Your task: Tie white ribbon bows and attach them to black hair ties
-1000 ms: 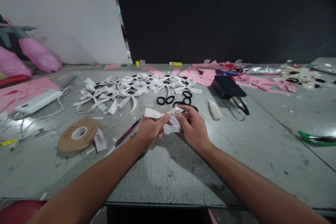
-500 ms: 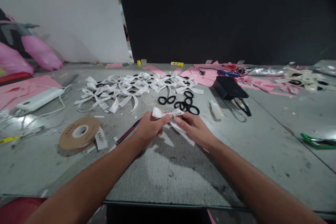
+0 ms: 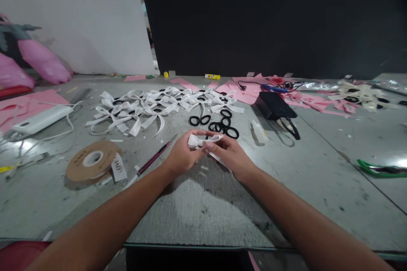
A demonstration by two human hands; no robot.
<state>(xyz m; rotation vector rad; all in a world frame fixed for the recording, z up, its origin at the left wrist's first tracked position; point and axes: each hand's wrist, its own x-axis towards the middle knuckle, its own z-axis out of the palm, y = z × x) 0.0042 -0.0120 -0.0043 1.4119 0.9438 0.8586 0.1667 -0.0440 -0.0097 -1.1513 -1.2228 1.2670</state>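
Note:
A white printed ribbon bow [image 3: 197, 141] is held between both hands over the middle of the table. My left hand [image 3: 184, 152] grips its left side, fingers curled behind the loops. My right hand [image 3: 232, 152] pinches its centre and right side, and a ribbon tail slants down beneath that hand. Just beyond the fingers lie several black hair ties [image 3: 225, 123]. Farther back spread many white ribbon bows [image 3: 149, 103] with black bands among them. Left of my left hand rests a dark red pen-like tool [image 3: 154, 159] with a thin pointed tip.
A cardboard ribbon spool [image 3: 78, 163] lies at left, near a white power strip [image 3: 41, 120]. On the right are a small white bottle [image 3: 260, 132], a black box-like object [image 3: 275, 106] and a green-edged item [image 3: 381, 168]. Pink sheets [image 3: 244, 93] lie along the back.
Both hands have shifted their grip on the bow, and the left fingers now reach behind it. The bow's loops look more upright and closer together. The view has moved slightly.

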